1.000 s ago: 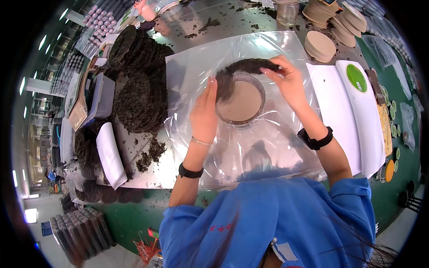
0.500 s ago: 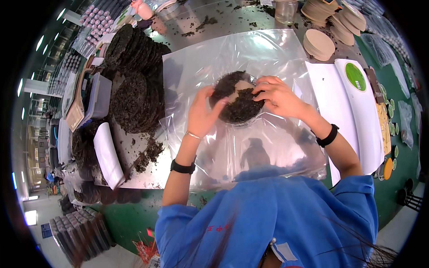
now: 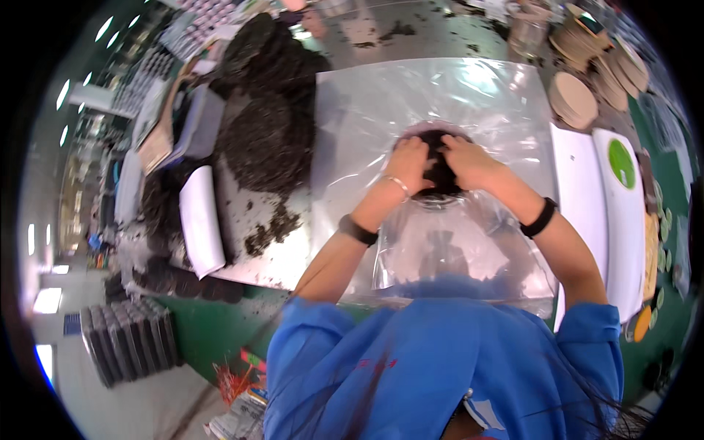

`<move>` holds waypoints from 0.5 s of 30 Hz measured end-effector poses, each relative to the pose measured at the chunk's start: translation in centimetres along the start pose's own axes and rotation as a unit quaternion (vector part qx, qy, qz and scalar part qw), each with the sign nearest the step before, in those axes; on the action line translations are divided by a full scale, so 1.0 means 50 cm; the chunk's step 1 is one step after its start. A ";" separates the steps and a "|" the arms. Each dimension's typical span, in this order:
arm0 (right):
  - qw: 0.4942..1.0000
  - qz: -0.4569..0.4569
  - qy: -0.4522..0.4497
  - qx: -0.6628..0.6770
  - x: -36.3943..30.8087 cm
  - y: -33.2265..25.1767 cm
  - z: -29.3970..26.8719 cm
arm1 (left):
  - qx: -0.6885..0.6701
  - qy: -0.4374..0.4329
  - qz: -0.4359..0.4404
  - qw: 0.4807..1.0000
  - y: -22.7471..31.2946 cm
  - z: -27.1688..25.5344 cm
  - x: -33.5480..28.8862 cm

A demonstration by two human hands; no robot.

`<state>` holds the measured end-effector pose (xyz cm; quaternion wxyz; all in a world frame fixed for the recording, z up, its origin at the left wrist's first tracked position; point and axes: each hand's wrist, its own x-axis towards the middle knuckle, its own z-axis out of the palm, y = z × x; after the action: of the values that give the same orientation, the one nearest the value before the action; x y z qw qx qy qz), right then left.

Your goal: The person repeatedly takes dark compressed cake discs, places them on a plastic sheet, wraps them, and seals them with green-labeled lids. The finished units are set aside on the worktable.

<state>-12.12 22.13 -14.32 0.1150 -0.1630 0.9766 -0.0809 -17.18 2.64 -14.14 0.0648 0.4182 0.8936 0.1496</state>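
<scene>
At twelve o'clock from the person, on clear film, a dark sheet lies in a ring; placing it looks mostly done, settling it perhaps unfinished. The left hand is at its nine o'clock, the right hand at three. Their fingers bend onto it; whether they pinch it, I cannot tell. The sheet looks near-black and is largely hidden. A dark stack stands at the ring's nine o'clock.

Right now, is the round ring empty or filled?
Filled, at least partly: dark material shows inside the ring between left hand and right hand; rest hidden.
</scene>
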 end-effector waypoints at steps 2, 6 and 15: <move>0.999 -0.008 -0.011 0.033 -0.008 -0.005 -0.014 | -0.050 0.032 0.030 0.998 -0.027 0.012 -0.013; 0.999 -0.024 0.007 0.032 -0.057 0.001 -0.010 | -0.056 0.231 -0.004 0.971 -0.036 -0.104 -0.087; 0.996 -0.043 0.074 0.028 -0.129 0.009 0.003 | 0.120 0.209 -0.294 0.925 -0.374 -0.309 -0.270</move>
<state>-6.32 24.72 -13.27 0.0430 -0.1955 0.9717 -0.1252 -25.87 -22.31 -5.65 -0.1325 0.1002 0.9811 0.0995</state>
